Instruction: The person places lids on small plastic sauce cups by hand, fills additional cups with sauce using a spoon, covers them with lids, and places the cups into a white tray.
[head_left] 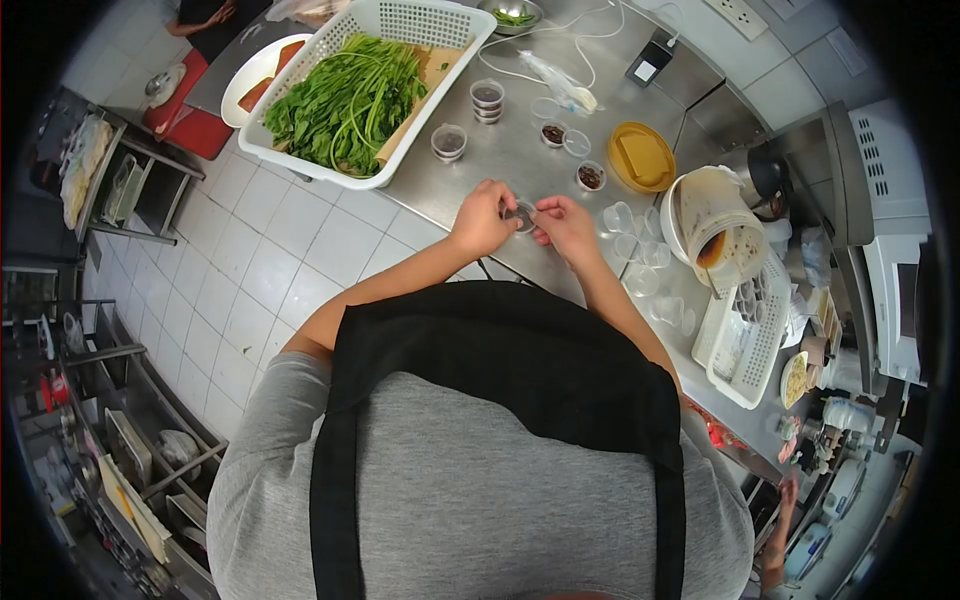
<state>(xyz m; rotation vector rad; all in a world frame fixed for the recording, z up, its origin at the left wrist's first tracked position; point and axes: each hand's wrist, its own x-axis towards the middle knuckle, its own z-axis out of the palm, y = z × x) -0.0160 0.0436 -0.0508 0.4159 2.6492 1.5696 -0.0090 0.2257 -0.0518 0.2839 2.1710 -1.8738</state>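
Near the front edge of the steel table, my left hand (484, 218) and my right hand (566, 232) close around a small clear plastic sauce cup (521, 214). Its contents look dark, and fingers hide part of its rim. Beyond it stand a lidded sauce cup (449, 142) and a short stack of filled cups (487, 100). Two uncovered cups of dark sauce, one farther back (553, 134) and one nearer (591, 177), have clear lids (577, 143) lying by them. To the right of my right hand, several clear cups (640, 250) lie grouped together.
A white basket (385, 180) of leafy greens fills the table's left side. A yellow container (641, 157), a tub with brown liquid (728, 245) and another white basket (745, 378) line the right. Cables (590, 40) run across the back. Another person's hand (222, 14) shows top left.
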